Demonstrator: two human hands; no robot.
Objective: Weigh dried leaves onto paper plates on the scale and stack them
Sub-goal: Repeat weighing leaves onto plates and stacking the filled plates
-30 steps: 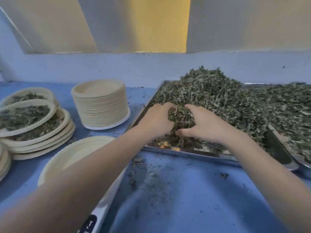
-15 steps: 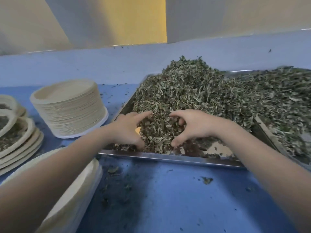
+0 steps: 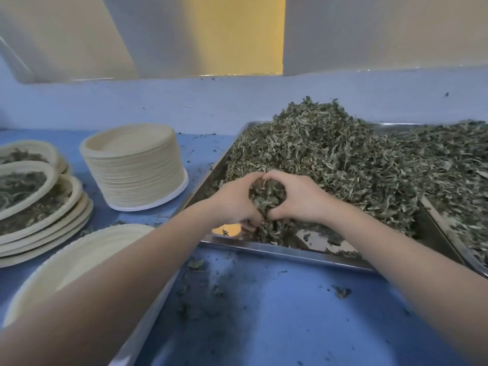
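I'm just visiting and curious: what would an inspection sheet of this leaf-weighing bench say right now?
Surface: blue table, dusted with leaf crumbs.
Job's things: dried leaves heaped in a metal tray; a second tray at right, also full; empty paper plate near left, on what seems to be the scale; tall stack of empty plates; filled plates stacked at far left.
Clutter: loose leaf scraps on the table.
Grippers: left hand and right hand cupped together round a clump of leaves.
Cables: nothing seen.
Surroundings: pale wall behind, with a yellow panel above.
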